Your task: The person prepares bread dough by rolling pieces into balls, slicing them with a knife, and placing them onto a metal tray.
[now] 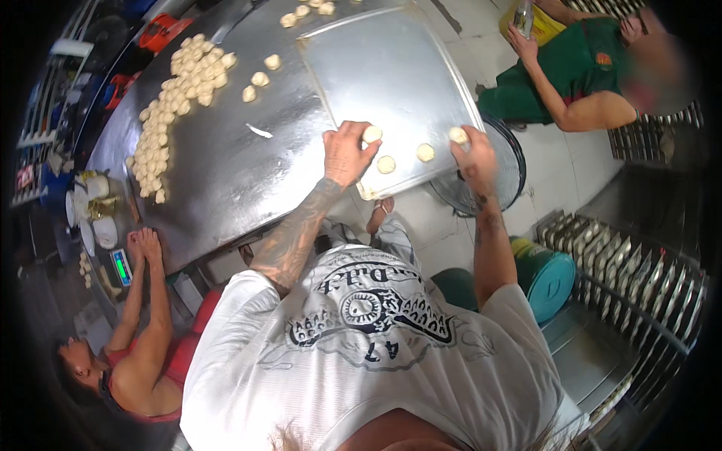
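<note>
L hand (347, 156), ctr of frame: thumb & fingers pinch 1 dough ball (372, 134) over the metal tray (391, 68). R hand (475, 159), right of ctr: fingers grasp a 2nd ball (458, 136) near the tray's right edge. Contact b/w either held ball & the tray can't be told. 2 more balls, i.e. a left ball (386, 164) & a right ball (426, 152), rest on the tray b/w the hands, well apart. Dough pile (199, 68) lies on the steel table (263, 180), upper left of frame, w/ 3 loose balls (259, 79) to its right. Handling note (judgement): grip lightly, as soft dough prob. dents; lower straight, release w/o dragging; keep gaps approx. equal, since crowded pieces may stick.
</note>
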The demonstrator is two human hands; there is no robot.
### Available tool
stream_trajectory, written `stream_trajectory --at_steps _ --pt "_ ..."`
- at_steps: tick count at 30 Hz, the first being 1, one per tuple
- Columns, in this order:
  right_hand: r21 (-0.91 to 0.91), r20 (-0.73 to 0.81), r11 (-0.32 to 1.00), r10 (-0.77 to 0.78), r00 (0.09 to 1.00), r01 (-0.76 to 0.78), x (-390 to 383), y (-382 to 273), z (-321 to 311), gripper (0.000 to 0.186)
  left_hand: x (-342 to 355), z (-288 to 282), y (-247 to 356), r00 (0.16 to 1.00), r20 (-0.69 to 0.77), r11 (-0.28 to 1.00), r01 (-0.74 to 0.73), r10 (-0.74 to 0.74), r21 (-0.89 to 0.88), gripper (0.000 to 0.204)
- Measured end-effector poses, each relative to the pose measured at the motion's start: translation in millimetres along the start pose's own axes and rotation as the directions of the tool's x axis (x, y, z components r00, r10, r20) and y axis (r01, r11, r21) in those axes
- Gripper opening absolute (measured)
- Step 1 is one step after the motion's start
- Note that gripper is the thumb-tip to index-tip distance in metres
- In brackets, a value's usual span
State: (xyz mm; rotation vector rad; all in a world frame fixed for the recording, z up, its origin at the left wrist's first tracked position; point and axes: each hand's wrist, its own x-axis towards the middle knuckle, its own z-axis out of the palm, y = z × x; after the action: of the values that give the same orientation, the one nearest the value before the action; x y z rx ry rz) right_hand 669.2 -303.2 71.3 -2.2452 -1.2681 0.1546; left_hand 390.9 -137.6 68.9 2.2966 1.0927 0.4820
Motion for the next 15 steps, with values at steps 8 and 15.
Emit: stream_trajectory --at_steps 8,15 --pt "0.248 0.043 0.958 0.140 0.989 -0.147 9 -41 -13 0.063 -21 -13 -18 0.988 -0.152 0.970 -0.006 -0.032 -0.243 0.074" --pt "0.636 0.290 0.738 -0.499 0.817 0.226 -51 -271 121 0.085 -70 -111 -62 0.786 0.454 -0.203 0.406 -0.419 -0.891 0.065"
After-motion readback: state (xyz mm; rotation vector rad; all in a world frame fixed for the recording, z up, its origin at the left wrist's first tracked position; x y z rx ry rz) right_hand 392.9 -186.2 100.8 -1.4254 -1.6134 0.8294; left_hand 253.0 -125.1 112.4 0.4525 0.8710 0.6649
